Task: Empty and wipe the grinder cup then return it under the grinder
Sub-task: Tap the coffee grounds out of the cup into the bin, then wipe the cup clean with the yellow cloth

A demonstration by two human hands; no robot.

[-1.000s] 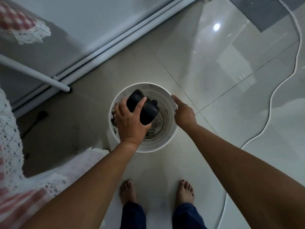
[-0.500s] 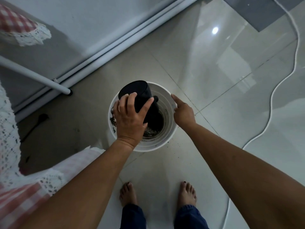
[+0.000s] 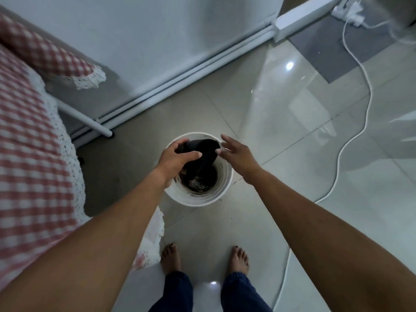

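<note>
My left hand (image 3: 177, 157) grips the black grinder cup (image 3: 203, 152) and holds it tipped over the white bin (image 3: 221, 192) on the floor. Dark grounds lie at the bottom of the bin. My right hand (image 3: 238, 154) hovers at the bin's right rim with its fingers spread, close beside the cup, holding nothing. Part of the cup is hidden behind my left fingers. The grinder itself is out of view.
A table with a red-checked, lace-edged cloth (image 3: 29, 140) fills the left side, its white leg (image 3: 85, 119) standing close to the bin. A white cable (image 3: 351, 140) snakes over the glossy tiles on the right. My bare feet (image 3: 203, 258) stand just behind the bin.
The view has pulled back and up. The cup has tilted further over the bin. My right hand has left the bin's rim and opened its fingers next to the cup.
</note>
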